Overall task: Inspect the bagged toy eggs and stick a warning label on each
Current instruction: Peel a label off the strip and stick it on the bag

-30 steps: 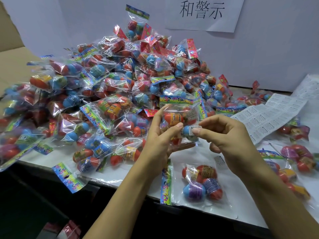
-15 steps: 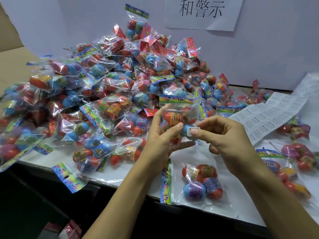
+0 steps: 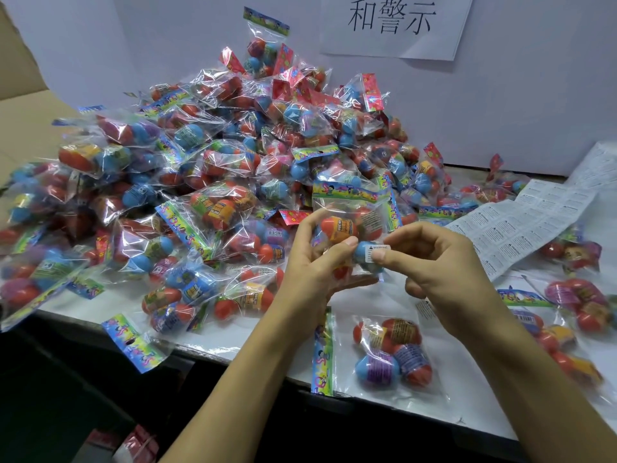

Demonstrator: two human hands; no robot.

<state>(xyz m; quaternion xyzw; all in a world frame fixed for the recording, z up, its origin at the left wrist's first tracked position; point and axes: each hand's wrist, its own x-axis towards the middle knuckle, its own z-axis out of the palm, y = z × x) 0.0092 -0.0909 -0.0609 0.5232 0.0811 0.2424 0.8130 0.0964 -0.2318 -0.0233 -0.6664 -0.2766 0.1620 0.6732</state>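
Many bagged eggs (image 3: pixel 213 182) heaped on white table (image 3: pixel 467 409), white wall (image 3: pixel 517 95) behind.

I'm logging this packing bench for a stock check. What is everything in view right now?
clear plastic bags of toy eggs: large heap, red, blue and orange, left and centre of table
bag in hand: one, clear, held up
white warning label: one, pressed on held bag
white label sheet: one, right
flat bags: several, near edge and right
white wall sign: one, top
white table
left hand: holds bag
right hand: pinches label
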